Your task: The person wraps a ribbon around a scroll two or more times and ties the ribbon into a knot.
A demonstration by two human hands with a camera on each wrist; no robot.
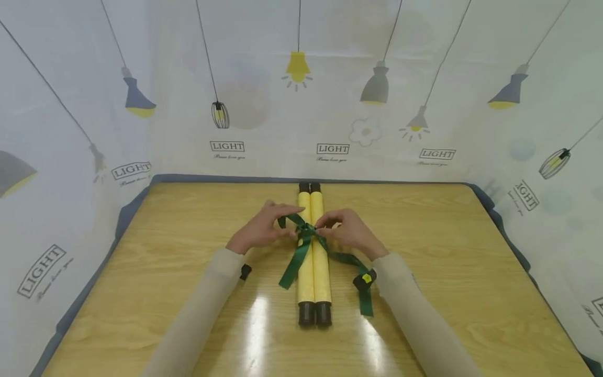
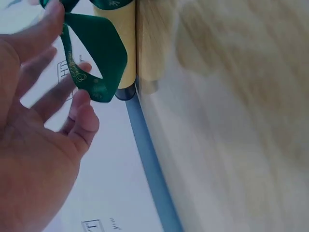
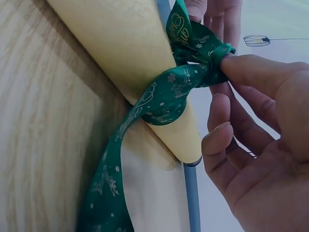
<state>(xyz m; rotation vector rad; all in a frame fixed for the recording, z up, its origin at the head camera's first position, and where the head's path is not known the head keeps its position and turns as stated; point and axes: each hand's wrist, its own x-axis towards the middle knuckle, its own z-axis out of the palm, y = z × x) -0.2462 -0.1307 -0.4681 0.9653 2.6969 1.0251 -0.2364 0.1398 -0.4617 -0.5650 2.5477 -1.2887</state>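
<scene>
Two yellow tubes with dark end caps (image 1: 321, 277) lie side by side, pointing away from me. A green ribbon (image 1: 296, 264) with printed lettering and snowflakes goes around their middle and is knotted on top. My right hand (image 1: 350, 230) pinches the ribbon at the knot between thumb and index finger, its other fingers curled loosely in the right wrist view. From the left, my left hand (image 1: 264, 228) holds a loop of the ribbon (image 2: 104, 58), its thumb by the knot. One ribbon tail slants toward me; the other hangs right, past my right wrist.
The tubes lie on a wood-grain table (image 1: 188, 293) with a blue-grey edge. A white curtain (image 1: 273, 131) printed with lamps and the word LIGHT stands around it. A dark band with a yellow mark (image 1: 365, 279) is at my right wrist.
</scene>
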